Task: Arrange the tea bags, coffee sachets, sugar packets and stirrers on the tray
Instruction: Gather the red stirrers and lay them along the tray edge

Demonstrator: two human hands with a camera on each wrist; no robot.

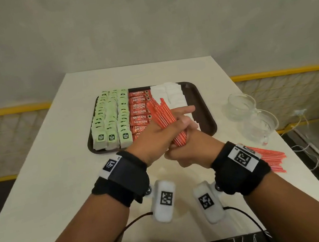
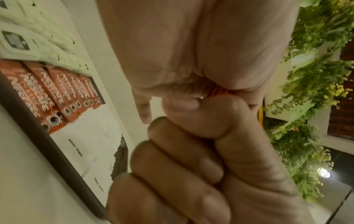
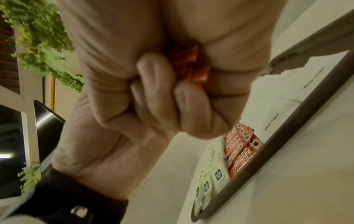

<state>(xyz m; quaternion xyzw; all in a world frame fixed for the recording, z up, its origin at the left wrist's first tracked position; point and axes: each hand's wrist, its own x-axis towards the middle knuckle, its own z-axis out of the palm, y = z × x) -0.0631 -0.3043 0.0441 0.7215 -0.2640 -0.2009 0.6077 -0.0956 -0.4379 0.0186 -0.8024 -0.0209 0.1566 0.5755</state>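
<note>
A brown tray (image 1: 203, 101) sits mid-table. It holds rows of green tea bags (image 1: 110, 120) at the left, red coffee sachets (image 1: 139, 111) in the middle and white sugar packets (image 1: 173, 95) to their right. A bundle of red stirrers (image 1: 162, 116) is tilted over the tray's near half. My left hand (image 1: 153, 142) grips it around the middle, one finger stretched out. My right hand (image 1: 192, 147) is curled round its lower end. The wrist views show only slivers of the stirrers (image 2: 220, 91) (image 3: 191, 63) between curled fingers.
Two clear glass cups (image 1: 242, 105) (image 1: 261, 125) stand right of the tray. Several loose stirrers (image 1: 270, 155) lie near the table's right edge behind my right wrist. The tray's right strip is bare. Cables hang off the table's right side.
</note>
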